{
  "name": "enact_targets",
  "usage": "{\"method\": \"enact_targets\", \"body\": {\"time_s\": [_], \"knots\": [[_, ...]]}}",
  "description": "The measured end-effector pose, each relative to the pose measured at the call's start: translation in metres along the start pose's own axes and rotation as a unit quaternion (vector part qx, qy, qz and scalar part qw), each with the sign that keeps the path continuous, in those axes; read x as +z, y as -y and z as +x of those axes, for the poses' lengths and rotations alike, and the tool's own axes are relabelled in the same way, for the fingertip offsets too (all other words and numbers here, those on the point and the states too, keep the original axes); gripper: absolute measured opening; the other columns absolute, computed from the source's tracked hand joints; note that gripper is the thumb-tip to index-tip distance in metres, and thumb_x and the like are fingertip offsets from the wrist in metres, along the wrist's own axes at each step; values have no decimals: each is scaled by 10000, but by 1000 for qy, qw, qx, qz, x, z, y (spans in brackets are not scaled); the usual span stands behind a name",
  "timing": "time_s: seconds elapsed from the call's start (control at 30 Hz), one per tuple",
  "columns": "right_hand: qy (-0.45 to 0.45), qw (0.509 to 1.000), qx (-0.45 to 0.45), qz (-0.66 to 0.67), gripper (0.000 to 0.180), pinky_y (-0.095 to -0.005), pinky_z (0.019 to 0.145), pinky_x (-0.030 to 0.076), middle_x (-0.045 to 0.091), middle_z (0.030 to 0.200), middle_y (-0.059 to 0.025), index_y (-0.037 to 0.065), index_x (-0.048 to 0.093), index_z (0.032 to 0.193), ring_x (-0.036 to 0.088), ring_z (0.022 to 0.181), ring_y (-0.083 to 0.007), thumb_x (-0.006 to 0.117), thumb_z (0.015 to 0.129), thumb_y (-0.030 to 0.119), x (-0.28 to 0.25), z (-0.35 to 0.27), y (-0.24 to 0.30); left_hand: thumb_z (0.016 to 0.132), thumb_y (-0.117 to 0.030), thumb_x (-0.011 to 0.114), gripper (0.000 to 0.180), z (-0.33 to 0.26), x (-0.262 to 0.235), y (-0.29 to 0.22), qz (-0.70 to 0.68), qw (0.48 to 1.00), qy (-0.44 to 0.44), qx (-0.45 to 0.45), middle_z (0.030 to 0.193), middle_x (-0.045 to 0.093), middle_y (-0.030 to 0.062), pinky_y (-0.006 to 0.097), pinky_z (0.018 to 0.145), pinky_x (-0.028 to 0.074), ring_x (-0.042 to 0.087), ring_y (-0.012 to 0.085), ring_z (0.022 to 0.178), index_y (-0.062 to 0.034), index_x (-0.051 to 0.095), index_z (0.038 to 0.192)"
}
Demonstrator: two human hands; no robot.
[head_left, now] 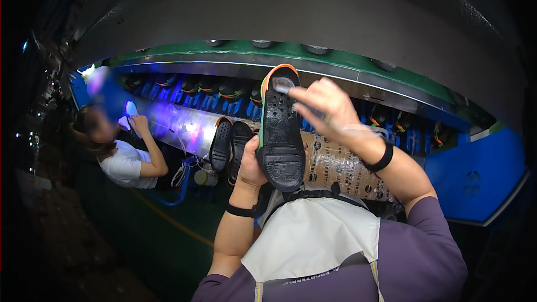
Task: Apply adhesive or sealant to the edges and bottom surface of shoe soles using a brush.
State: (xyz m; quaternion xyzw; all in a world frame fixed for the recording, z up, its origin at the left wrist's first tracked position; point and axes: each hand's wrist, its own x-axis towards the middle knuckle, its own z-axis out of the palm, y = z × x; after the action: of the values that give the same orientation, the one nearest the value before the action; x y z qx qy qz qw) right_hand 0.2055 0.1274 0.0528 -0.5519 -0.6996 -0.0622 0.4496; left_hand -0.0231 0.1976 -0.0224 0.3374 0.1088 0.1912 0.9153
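My left hand (250, 163) grips a black shoe sole (279, 134) with an orange and green rim, held upright in front of me. My right hand (324, 106) reaches over from the right and holds a small brush (282, 85) with its bristles against the top end of the sole. Both wrists wear black bands. Two more black soles (229, 145) lie just left of the held one on the conveyor.
A long conveyor (184, 126) lit with purple light runs left to right, with rows of soles on blue racks (196, 92) behind it. Another person in a white shirt (126, 165) works at the left. A blue panel (475, 179) stands at the right.
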Motion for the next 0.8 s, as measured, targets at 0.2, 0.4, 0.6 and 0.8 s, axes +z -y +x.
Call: {"method": "enact_targets", "body": {"time_s": [0.2,0.4,0.6,0.8], "knots": [[271,945,-81,164,391,-387,789,436,643,885,-51,105,730,1244,604,888,-251,804,867,180,-5,-22,34,1058,-605,197,775,0,-19,1,-41,995,-66,57,1344,656,170,453,1066,517,651,300,1218,-20,517,1453],[116,917,176,338,236,-345,766,520,757,951,-99,54,784,1132,632,836,-183,738,908,112,-9,-21,17,1047,-604,308,764,-7,-6,6,-51,990,-85,97,1391,622,186,459,1115,478,614,314,1276,2,476,1482],[35,945,282,160,211,-340,756,523,738,945,-114,54,783,1104,633,832,-199,718,931,155,19,-27,6,952,-475,714,811,-17,-9,14,29,991,-83,104,1440,570,123,433,1130,461,577,267,1311,-19,391,1539],[94,916,274,278,233,-350,763,499,710,913,-98,74,785,1112,609,835,-203,722,926,199,20,-39,11,919,-511,761,838,-16,1,11,44,985,-83,145,1394,586,93,400,1110,485,597,226,1277,-43,413,1521]]}}
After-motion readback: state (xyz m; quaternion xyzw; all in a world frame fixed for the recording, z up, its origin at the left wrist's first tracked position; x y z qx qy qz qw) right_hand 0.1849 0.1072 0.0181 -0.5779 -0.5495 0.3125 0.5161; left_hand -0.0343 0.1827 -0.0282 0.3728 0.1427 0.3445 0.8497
